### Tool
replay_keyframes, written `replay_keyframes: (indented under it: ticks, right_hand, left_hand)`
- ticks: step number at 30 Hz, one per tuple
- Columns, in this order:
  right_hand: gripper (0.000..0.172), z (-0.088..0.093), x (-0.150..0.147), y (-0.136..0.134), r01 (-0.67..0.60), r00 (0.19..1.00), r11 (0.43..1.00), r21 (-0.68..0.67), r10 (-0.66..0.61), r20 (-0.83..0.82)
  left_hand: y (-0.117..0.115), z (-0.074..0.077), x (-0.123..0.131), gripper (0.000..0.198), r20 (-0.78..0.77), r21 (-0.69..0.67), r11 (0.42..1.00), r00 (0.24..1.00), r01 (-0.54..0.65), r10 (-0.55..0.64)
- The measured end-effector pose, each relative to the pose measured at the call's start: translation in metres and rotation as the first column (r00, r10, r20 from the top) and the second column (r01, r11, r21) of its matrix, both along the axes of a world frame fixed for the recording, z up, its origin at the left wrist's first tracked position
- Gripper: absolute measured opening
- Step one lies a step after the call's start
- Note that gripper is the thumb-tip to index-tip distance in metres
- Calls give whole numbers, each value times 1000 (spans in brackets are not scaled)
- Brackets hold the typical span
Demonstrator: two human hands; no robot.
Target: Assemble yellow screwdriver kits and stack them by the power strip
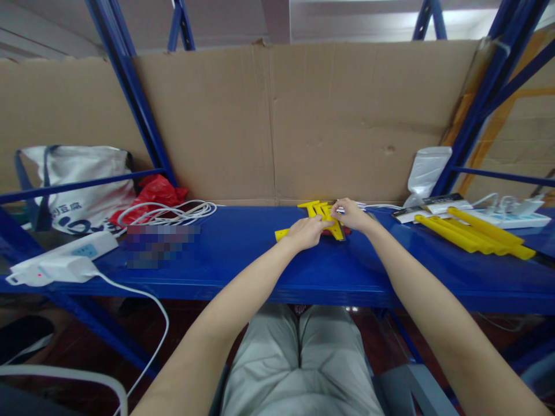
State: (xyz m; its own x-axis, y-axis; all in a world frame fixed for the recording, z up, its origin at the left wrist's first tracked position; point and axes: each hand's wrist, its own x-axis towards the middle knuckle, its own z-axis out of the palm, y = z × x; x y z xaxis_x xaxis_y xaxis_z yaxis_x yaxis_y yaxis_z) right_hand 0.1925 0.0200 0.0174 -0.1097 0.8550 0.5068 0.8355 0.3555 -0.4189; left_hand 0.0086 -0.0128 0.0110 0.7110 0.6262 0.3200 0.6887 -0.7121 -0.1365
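Observation:
My left hand [309, 232] is wrapped round the handle of a yellow scraper [336, 231]; the handle's end sticks out to the left of my fist. The scraper's wide head, with a dark edge, points right. Over that head my right hand [350, 214] is closed in a pinch. A small pale bit shows at its fingertips, too small to name. Just behind my hands lie several more yellow T-shaped scraper pieces [313, 207], partly covered by my fingers. Something dark red peeks out beside the scraper head, mostly hidden.
Several yellow handles [472, 231] lie at the right of the blue table [243, 254], by flat black-and-white packets [446, 203] and a power strip [511, 218]. To the left are a coiled white cable [173, 214], red plastic bag [158, 193], cloth bag [87, 182] and another power strip [69, 257].

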Motion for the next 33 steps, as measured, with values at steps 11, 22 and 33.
replay_keyframes:
  ticks: [11,22,33]
  right_hand:
    - [27,6,-4,-5,35,859,981,-192,-128,-496]
    - [19,7,-5,-13,-250,835,892,-377,1,-551]
    - [24,11,-18,-20,-256,753,894,-367,-54,-655]
  left_hand:
    - [5,-1,-1,43,116,-13,1000,993,-21,23]
    - [9,-4,-1,44,198,-18,999,979,-47,50]
    - [8,-3,2,58,110,-14,987,981,-160,161]
